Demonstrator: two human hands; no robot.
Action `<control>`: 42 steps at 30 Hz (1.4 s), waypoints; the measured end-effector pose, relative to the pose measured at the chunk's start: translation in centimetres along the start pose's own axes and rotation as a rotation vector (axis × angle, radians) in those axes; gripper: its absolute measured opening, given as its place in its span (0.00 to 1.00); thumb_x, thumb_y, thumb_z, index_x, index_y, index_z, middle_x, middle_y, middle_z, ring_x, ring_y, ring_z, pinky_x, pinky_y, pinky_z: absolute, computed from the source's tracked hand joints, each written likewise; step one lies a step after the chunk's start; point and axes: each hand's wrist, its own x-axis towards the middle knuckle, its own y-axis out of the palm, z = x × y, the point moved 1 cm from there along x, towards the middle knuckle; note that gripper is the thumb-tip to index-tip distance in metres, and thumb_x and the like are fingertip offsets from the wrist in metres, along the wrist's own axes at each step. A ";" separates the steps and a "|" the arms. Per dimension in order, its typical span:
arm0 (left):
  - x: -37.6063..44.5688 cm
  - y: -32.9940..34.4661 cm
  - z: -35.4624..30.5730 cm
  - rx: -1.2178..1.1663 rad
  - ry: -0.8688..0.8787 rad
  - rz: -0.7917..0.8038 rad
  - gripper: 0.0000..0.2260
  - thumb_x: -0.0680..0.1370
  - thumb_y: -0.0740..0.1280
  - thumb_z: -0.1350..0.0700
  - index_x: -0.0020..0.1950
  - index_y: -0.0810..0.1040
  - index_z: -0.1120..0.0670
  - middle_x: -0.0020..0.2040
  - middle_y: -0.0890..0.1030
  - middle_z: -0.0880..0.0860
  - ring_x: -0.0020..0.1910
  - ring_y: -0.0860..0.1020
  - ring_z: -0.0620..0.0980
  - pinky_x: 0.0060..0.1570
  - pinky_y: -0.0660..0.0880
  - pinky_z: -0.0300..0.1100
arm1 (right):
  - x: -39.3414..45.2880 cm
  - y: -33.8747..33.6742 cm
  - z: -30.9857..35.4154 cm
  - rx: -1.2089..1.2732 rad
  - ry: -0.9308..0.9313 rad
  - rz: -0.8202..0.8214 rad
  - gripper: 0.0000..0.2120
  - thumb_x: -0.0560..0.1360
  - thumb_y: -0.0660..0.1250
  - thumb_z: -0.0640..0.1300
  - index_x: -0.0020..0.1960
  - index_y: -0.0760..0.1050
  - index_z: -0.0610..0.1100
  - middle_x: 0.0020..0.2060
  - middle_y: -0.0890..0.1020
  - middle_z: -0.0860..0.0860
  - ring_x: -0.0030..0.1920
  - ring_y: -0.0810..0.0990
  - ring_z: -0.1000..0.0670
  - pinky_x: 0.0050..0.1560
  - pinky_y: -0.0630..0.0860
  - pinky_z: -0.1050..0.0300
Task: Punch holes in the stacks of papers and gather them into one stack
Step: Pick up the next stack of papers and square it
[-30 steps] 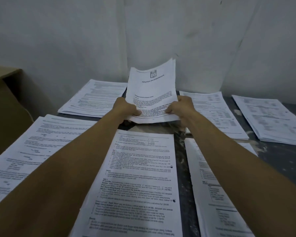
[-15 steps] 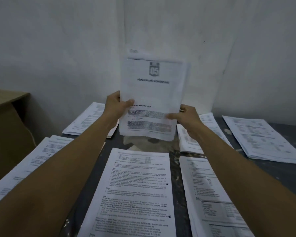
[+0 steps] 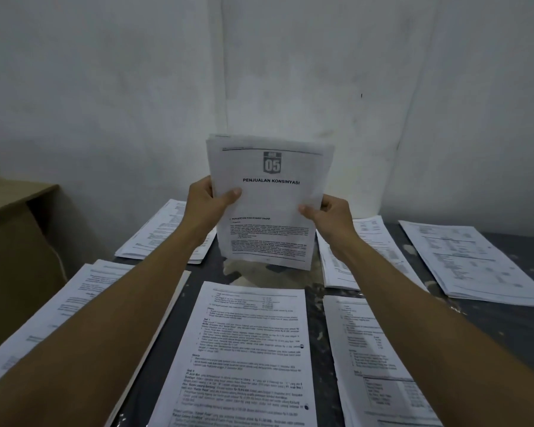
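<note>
Left hand (image 3: 204, 202) clamped on the left edge of a stack of papers (image 3: 270, 208), thumb laid across the front sheet, fingers hidden behind. Right hand (image 3: 332, 214) gripping the right edge the same way, thumb on the front, fingers curled round the back. Stack held upright in the air between both hands, clear of the table (image 3: 490, 322), front page facing the camera and headed "05 PENJUALAN KONSINYASI"; upper corners of the sheets slightly fanned, not flush.

Beneath the raised stack, a bare patch of dark, mottled tabletop. Just nearer, flat on the table between the two forearms, a middle stack (image 3: 253, 349) of printed pages. To its right, partly under the right forearm, a near-right stack (image 3: 370, 359). Further back on the right, a rear-right stack (image 3: 370, 251), and beside it, well toward the table's right end, a far-right stack (image 3: 475, 260). On the left, a rear-left stack (image 3: 161, 235) behind the left forearm and a near-left stack (image 3: 62, 312) overhanging the table's edge. Brown cardboard box (image 3: 16, 241) at far left; pale wall (image 3: 136, 87) behind everything.
</note>
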 end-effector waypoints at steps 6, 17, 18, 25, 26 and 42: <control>0.4 0.0 -1.0 -0.016 0.037 -0.071 0.17 0.71 0.79 0.54 0.57 0.82 0.55 0.50 0.85 0.48 0.48 0.85 0.47 0.46 0.82 0.44 | 0.1 0.2 1.4 0.018 -0.073 -0.076 0.11 0.73 0.75 0.38 0.56 0.82 0.44 0.46 0.85 0.53 0.46 0.84 0.53 0.46 0.81 0.59; -0.6 1.0 -1.4 -0.061 0.026 -0.065 0.12 0.75 0.76 0.54 0.57 0.81 0.53 0.50 0.85 0.48 0.46 0.85 0.47 0.42 0.83 0.42 | -0.4 0.8 1.5 0.021 -0.077 -0.164 0.09 0.77 0.71 0.40 0.57 0.80 0.45 0.50 0.84 0.51 0.50 0.83 0.48 0.50 0.81 0.53; -0.7 1.0 -1.4 -0.059 0.024 -0.063 0.13 0.75 0.76 0.54 0.57 0.81 0.53 0.51 0.85 0.49 0.46 0.85 0.47 0.43 0.83 0.42 | -0.4 0.9 1.3 0.029 -0.070 -0.173 0.09 0.76 0.71 0.40 0.56 0.80 0.45 0.50 0.84 0.51 0.50 0.83 0.48 0.50 0.81 0.53; -2.2 1.4 1.3 -0.067 -0.090 -0.022 0.10 0.74 0.76 0.54 0.54 0.82 0.51 0.47 0.86 0.47 0.44 0.85 0.46 0.43 0.83 0.45 | -1.9 2.0 -1.1 0.025 0.051 -0.186 0.12 0.77 0.67 0.40 0.61 0.75 0.42 0.53 0.81 0.51 0.52 0.79 0.49 0.41 0.72 0.62; -2.1 1.2 1.3 -0.067 -0.087 -0.019 0.10 0.74 0.76 0.54 0.53 0.81 0.50 0.47 0.85 0.46 0.43 0.85 0.45 0.42 0.82 0.43 | -1.9 1.9 -1.0 0.031 0.040 -0.205 0.13 0.76 0.68 0.40 0.60 0.74 0.43 0.53 0.81 0.51 0.52 0.79 0.49 0.41 0.72 0.62; -1.0 3.6 -4.9 -0.027 0.002 0.054 0.13 0.74 0.76 0.59 0.57 0.81 0.58 0.47 0.84 0.49 0.39 0.84 0.42 0.39 0.82 0.37 | -1.9 -2.6 4.3 -0.108 -0.045 -0.151 0.08 0.82 0.61 0.41 0.51 0.78 0.43 0.43 0.81 0.52 0.41 0.78 0.54 0.41 0.74 0.60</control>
